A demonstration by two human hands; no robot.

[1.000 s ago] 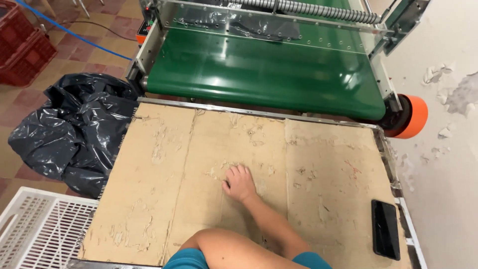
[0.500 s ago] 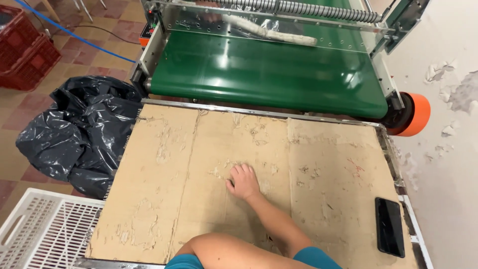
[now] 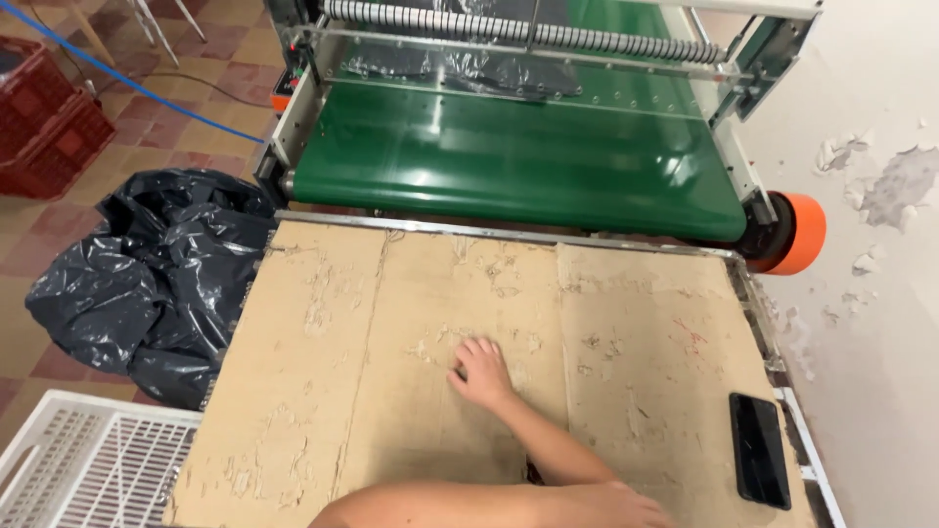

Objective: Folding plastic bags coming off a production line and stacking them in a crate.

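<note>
The right hand [image 3: 481, 372] lies flat on the worn cardboard sheet [image 3: 391, 391] that covers the tabletop, fingers [image 3: 468, 349] slightly apart and holding nothing. The left hand [image 3: 616, 506] rests at the lower edge; its fingers cannot be judged. A black phone [image 3: 759, 449] lies near the right edge, and the green conveyor belt [image 3: 518, 161] is beyond the sheet.

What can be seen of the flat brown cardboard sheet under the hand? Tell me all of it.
The flat brown cardboard sheet lies flat over the metal-edged table, just below the green conveyor belt. Two long creases split it into three panels. Its surface is scuffed, with torn, peeled patches and faint red marks towards the right. One hand rests palm down near its middle, a forearm crosses its near edge, and a black phone lies by its right edge.
</note>
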